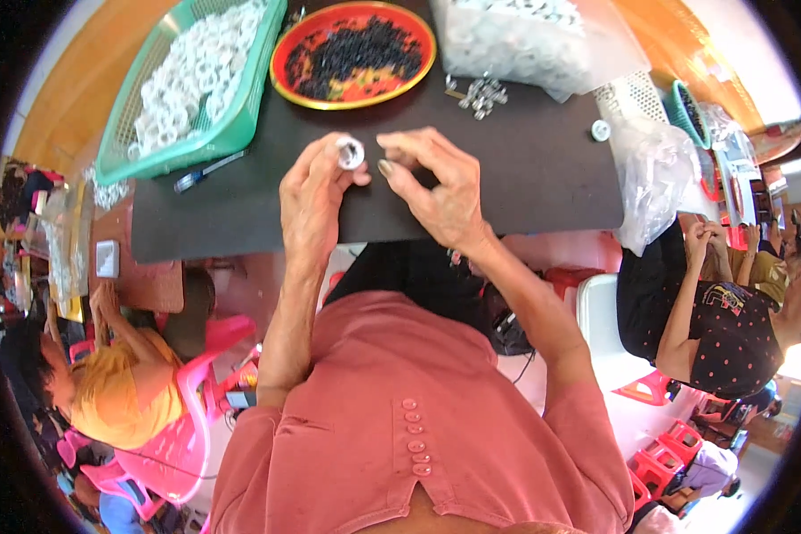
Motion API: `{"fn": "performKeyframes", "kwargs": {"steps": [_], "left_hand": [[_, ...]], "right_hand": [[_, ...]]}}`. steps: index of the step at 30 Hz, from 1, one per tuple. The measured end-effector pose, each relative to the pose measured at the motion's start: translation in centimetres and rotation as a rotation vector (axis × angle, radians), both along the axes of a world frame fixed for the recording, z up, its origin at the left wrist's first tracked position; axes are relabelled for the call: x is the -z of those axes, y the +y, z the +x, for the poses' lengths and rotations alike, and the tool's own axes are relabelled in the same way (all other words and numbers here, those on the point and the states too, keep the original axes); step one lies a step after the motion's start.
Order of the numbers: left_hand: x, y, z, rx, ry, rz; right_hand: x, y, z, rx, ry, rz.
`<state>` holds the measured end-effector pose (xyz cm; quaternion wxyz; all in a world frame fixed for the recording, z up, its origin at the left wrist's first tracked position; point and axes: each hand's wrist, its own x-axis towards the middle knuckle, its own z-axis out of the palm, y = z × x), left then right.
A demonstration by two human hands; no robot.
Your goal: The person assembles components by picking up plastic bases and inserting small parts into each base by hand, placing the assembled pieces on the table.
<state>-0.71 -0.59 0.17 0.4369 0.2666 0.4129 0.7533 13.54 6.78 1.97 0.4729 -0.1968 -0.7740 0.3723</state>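
Note:
My left hand (311, 191) is closed on a small round white plastic part (354, 158), which is held above the dark tabletop (534, 178). Something dark shows inside the part's opening. Just to the right of it is my right hand (440, 182), its thumb and forefinger apart and no piece visible between them. Beyond my hands, a red and yellow oval tray (279, 80) carries a heap of small black pieces (369, 49). Many white ring-shaped parts (187, 84) fill a green plastic basket (116, 169) at the far left.
Small metal pieces (482, 95) lie in a pile below a clear bag of white parts (516, 53). A blue pen-like tool (206, 172) rests by the basket. At the right edge are a white round part (601, 131) and a plastic bag (651, 178). Other people sit on both sides.

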Motion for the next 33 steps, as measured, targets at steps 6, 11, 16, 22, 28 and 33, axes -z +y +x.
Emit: {"fn": "performKeyframes", "kwargs": {"steps": [6,11,16,22,28,33], "left_hand": [[-8.3,6.7,2.2,-0.015,0.227,0.23],[-11.3,17.2,3.1,-0.537,1.055,0.454],[-6.6,12.0,6.9,-0.337,0.969,0.384],[-3.6,6.7,4.4,-0.156,0.725,0.184],[-4.6,2.7,2.5,-0.105,0.823,0.143],[-9.3,2.7,-4.1,-0.371,1.346,0.253]], "right_hand": [[0.8,0.4,0.5,0.039,0.114,-0.176],[0.7,0.1,-0.7,0.004,0.071,-0.244],[3.0,1.3,0.6,0.013,0.0,-0.27],[1.3,-0.1,0.0,-0.024,-0.24,-0.019],[0.3,-0.6,-0.5,-0.021,-0.219,0.019],[0.4,-0.5,-0.2,-0.034,-0.286,0.067]]}}
